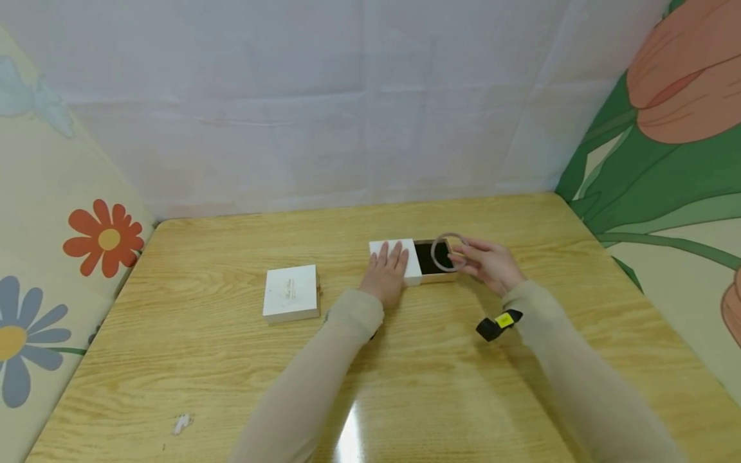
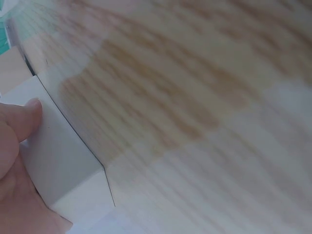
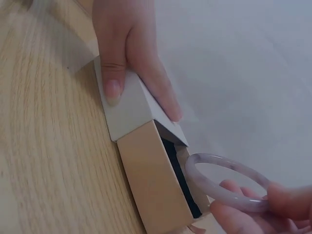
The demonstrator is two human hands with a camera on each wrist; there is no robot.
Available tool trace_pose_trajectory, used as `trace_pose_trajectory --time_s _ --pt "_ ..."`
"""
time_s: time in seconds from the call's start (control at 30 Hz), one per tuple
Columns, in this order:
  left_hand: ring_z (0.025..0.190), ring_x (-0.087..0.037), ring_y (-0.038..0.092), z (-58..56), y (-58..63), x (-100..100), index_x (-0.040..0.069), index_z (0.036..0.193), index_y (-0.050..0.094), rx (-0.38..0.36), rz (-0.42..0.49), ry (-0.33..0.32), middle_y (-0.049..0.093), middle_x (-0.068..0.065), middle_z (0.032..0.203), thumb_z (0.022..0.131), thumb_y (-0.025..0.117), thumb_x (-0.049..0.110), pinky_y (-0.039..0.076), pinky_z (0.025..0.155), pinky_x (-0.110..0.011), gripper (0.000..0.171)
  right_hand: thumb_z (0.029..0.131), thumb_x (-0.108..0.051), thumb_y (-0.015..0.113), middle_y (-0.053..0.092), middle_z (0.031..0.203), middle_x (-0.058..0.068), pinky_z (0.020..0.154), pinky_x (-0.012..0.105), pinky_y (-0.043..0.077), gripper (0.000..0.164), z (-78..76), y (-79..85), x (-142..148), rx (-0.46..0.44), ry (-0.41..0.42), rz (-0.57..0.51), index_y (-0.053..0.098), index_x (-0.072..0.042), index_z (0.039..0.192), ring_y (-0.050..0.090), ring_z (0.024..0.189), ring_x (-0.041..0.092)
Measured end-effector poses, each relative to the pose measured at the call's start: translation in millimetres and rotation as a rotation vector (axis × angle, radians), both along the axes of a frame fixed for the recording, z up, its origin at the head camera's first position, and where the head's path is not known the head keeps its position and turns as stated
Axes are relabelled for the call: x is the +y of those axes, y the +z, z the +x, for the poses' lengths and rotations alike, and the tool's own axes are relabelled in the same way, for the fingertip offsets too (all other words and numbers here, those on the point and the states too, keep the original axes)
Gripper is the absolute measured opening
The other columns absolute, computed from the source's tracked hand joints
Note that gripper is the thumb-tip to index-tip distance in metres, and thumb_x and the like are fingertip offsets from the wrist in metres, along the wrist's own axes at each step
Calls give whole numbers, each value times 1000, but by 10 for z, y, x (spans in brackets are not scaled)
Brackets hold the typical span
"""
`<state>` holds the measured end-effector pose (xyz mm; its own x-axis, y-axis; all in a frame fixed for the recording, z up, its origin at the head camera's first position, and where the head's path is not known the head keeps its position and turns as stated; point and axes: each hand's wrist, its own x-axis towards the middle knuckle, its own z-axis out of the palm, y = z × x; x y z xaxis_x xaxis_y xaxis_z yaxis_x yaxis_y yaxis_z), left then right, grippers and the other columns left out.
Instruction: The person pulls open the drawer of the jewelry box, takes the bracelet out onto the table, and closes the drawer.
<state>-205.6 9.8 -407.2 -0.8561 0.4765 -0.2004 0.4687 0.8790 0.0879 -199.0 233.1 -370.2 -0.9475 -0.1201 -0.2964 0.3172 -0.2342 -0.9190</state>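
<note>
A white drawer-style box (image 1: 413, 262) lies on the table, its tan inner tray (image 3: 156, 185) drawn out to the right and showing a black lining. My left hand (image 1: 386, 278) holds the white sleeve, fingers spread over the top. In the left wrist view, the thumb (image 2: 30, 119) presses the sleeve's side. Between thumb and fingers, my right hand (image 1: 492, 265) pinches a pale lilac-grey bangle (image 3: 234, 165). The bangle is tilted beside the tray's open end, above the lining in the head view. Part of the bangle's rim is hidden by the right fingers.
A second white box (image 1: 291, 292) with gold lettering sits closed on the wooden table (image 1: 220, 373), left of the left hand. A small white scrap (image 1: 182, 424) lies near the front left. A white cloth wall (image 1: 301, 128) rises behind the table.
</note>
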Motion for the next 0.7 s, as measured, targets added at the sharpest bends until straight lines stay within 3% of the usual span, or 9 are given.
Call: trace_pose_trajectory --time_s 0.2,0.47,0.57,0.63,0.7 --pt "147 -33 -3 12 26 -3 6 157 8 3 -1 -2 0 -11 163 105 41 29 7 117 -46 65 101 0 46 72 90 1 85 28 53 60 67 13 100 -48 -74 -141 15 5 152 70 89 13" --pt "147 -33 -4 37 60 -7 7 157 7 -5 -2 0 -1 -11 163 105 41 29 7 117 -45 65 101 -2 47 72 91 0 82 27 54 62 152 -15 215 -25 -101 -157 13 3 153 70 88 11" --pt "147 -33 -3 57 86 -10 6 157 8 -1 1 -1 0 -11 163 105 41 28 7 117 -45 65 100 -1 49 73 91 4 81 27 55 44 191 -36 255 -6 -133 -198 44 -1 143 71 87 14" --pt "147 -33 -2 68 101 -12 6 156 9 -2 7 0 1 -11 163 105 41 28 8 117 -46 64 99 1 50 73 91 7 79 28 55 29 221 -42 280 12 -154 -247 63 -6 124 71 87 16" --pt "147 -33 -2 71 102 -14 6 156 9 -5 12 2 1 -11 163 105 41 27 8 117 -46 64 99 2 50 73 92 9 76 27 56 25 244 -45 306 35 -160 -291 72 -9 102 71 87 18"
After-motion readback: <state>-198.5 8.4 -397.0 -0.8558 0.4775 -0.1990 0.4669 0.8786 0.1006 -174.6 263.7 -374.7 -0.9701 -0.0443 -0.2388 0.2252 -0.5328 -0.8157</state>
